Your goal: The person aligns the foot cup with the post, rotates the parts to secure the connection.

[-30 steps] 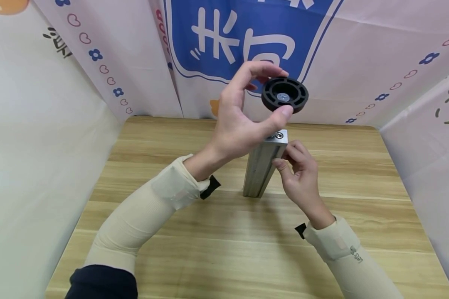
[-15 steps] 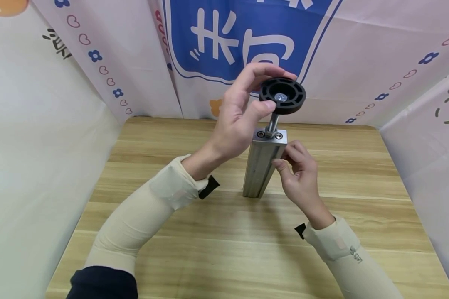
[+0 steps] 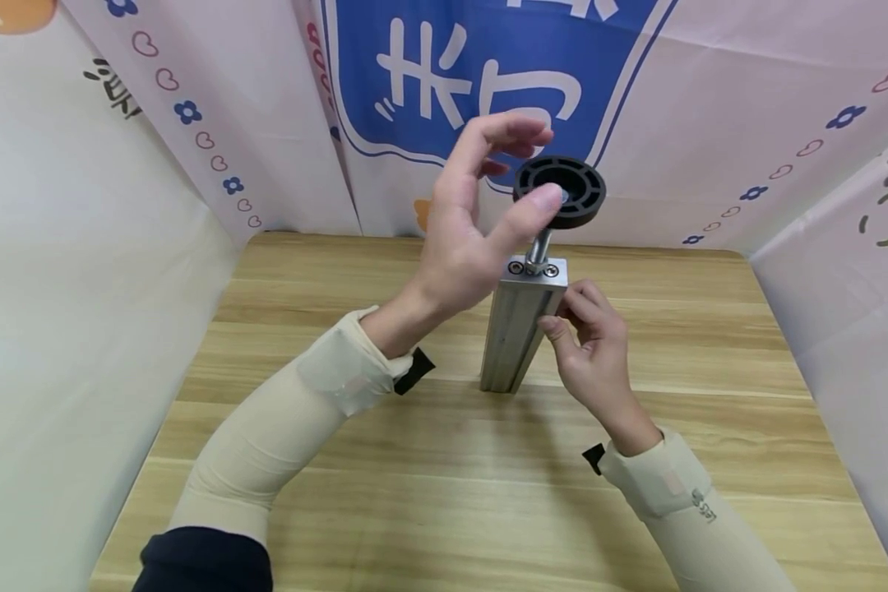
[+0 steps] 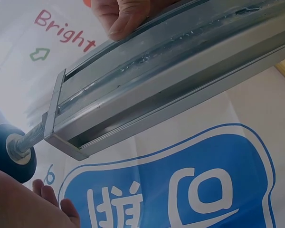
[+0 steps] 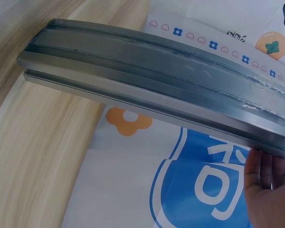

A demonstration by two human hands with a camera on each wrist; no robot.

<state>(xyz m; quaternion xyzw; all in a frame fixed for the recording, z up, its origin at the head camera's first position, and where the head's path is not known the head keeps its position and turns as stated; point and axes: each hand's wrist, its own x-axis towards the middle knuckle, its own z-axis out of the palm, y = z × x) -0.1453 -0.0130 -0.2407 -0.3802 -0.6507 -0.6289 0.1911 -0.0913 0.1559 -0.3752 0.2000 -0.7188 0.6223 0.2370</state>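
Note:
An aluminium profile [image 3: 514, 333] stands upright on the table, with a metal end plate [image 3: 534, 276] screwed on its top. From that plate rises a threaded stem [image 3: 538, 248] carrying a round black levelling foot [image 3: 589, 202]. My left hand [image 3: 459, 230] is around the foot's left side, thumb over its near rim and the other fingers raised apart from it; whether the thumb touches cannot be told. My right hand [image 3: 596, 353] grips the profile's right side below the plate, thumb on the near face. In the left wrist view, bare thread [image 4: 32, 136] shows between foot and plate.
The wooden table [image 3: 414, 493] carries the profile near its back edge. Printed cloth walls close in the back and both sides, the back one [image 3: 681, 156] just behind the left hand. Black tabs [image 3: 414, 372] stick out from the sleeve cuffs.
The left fingers have come off the black foot's far rim, and the thumb has moved across its near side. The right hand and the profile have stayed put.

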